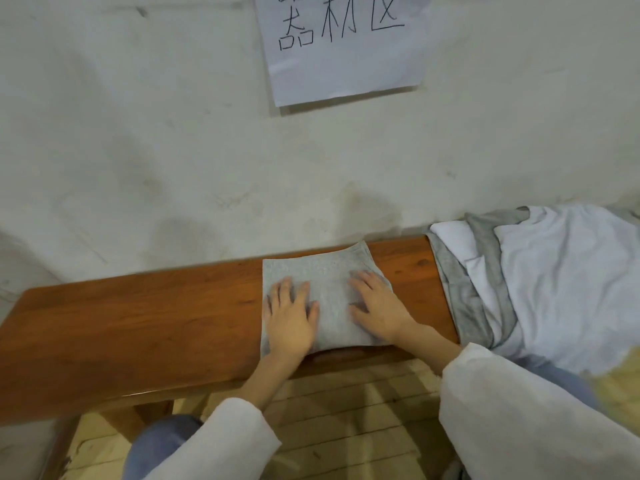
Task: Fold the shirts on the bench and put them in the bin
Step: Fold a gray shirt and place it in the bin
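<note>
Far left: a wooden bench (121, 334) runs along a pale wall (121, 150). Its reddish-brown top is seen from above, w/ a bench leg (138, 420) showing under the front edge. Bottom left, a knee in blue jeans (159, 441) and a white left sleeve (225, 441) lead up to the left hand (291, 320). That hand lies flat, palm down, fingers straight & slightly spread, pressing on the left part of the grey shirt (327, 271). The shirt is folded to a small, approx square packet & lies on the bench top, right of centre. Its near edge reaches the bench's front edge; its far corner sits close to the wall. On the wall above it hangs a white paper sheet (343, 64) w/ handwritten black characters, top cut off by the frame. The right hand (377, 306) is also flat on the shirt, palm down, fingers extended & spread, covering the right part. A strip of grey cloth shows btwn the two hands. Neither hand grips anything. The white right sleeve (519, 427) comes in from bottom right. Below the bench is a pale plank floor (346, 427). At the far right end of the bench lies a loose pile of shirts (561, 271), white & grey mixed, unfolded & rumpled. It hangs over the front edge, w/ a gap of bare wood btwn it and the folded shirt.
</note>
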Demonstrator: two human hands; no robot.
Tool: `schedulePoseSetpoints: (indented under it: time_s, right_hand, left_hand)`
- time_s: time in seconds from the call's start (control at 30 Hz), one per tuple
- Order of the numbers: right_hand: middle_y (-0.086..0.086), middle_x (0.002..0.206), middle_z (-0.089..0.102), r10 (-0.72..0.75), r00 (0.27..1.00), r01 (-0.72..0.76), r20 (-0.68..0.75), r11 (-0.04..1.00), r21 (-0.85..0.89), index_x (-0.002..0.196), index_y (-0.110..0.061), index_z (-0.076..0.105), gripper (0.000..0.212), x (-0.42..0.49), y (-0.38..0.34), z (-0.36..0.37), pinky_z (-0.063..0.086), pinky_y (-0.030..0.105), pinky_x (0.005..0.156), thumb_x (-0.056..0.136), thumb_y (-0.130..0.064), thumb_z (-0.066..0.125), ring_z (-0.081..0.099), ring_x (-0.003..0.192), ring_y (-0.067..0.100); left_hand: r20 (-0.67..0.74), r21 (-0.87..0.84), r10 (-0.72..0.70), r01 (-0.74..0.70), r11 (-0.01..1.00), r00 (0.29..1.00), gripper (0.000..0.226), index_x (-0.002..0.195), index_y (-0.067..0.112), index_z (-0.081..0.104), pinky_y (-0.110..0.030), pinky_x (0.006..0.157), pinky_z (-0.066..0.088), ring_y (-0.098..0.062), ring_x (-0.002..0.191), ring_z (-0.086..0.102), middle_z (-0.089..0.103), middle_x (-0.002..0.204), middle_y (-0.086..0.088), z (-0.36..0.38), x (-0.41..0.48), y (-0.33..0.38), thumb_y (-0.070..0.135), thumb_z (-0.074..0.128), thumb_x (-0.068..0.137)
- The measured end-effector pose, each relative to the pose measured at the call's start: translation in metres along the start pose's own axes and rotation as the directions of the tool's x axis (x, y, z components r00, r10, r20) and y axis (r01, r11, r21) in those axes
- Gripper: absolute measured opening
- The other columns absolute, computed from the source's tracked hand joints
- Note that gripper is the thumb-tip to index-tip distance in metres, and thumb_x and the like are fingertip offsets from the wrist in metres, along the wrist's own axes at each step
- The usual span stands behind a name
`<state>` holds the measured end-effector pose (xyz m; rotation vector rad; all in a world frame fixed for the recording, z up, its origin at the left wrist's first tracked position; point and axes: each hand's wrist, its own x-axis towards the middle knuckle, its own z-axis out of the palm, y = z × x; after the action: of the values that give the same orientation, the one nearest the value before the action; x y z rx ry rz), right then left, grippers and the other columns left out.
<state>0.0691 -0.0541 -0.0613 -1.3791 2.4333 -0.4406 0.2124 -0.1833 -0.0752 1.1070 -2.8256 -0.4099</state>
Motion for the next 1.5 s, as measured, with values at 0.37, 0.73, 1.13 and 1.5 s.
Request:
schedulePoseSetpoints:
  time_s: [0.37,0.73,1.13,1.5]
  right_hand:
    - [0.017,0.125,0.053,0.586,0.794,-0.581,0.163,0.649,0.491,0.127,-0.001,0.046,0.052,-0.021,0.012,-0.026,0.049,0.038,0.089,0.087,-0.027,0.066,0.053,0.113,0.031]
    - [0.008,0.106,0.054,0.569,0.810,-0.359,-0.144,0.675,0.645,0.116,-0.005,0.044,0.030,-0.050,0.004,-0.026,0.040,0.028,0.077,0.093,-0.023,0.054,0.051,0.094,0.019]
    - [-0.005,0.063,0.042,0.682,0.591,-0.338,-0.431,0.695,0.635,0.076,-0.017,0.040,0.023,-0.224,0.107,-0.095,0.030,0.018,0.048,0.083,0.002,0.050,0.038,0.055,0.010]
    - [0.008,0.110,0.062,0.917,0.312,-0.551,-0.248,0.387,0.739,0.120,-0.005,0.063,0.039,-0.440,0.250,-0.056,0.045,0.019,0.053,0.092,0.005,0.037,0.063,0.082,0.029]
  left_hand:
    - [0.195,-0.272,-0.347,0.391,0.879,0.917,0.048,0.097,0.012,0.053,-0.041,0.087,0.051,-0.029,0.102,0.057,0.059,0.109,-0.007,-0.024,-0.018,-0.035,0.056,0.064,0.079]
    - [0.331,-0.868,-0.085,0.339,0.362,0.940,0.074,0.143,0.031,0.025,-0.049,0.096,0.049,-0.023,0.122,0.048,0.041,0.138,0.000,-0.046,-0.018,-0.010,0.001,0.063,0.087]
    - [0.486,-0.761,0.435,0.122,0.638,0.758,0.049,0.137,0.005,0.046,-0.017,0.053,0.052,-0.004,0.065,0.058,0.053,0.095,-0.003,-0.049,-0.051,0.233,-0.013,0.042,0.091]
    - [0.631,-0.577,0.578,-0.186,0.795,0.518,0.048,0.115,-0.002,0.066,-0.011,0.040,0.038,-0.015,0.067,0.048,0.054,0.097,-0.009,0.072,-0.166,0.444,-0.019,0.031,0.085]
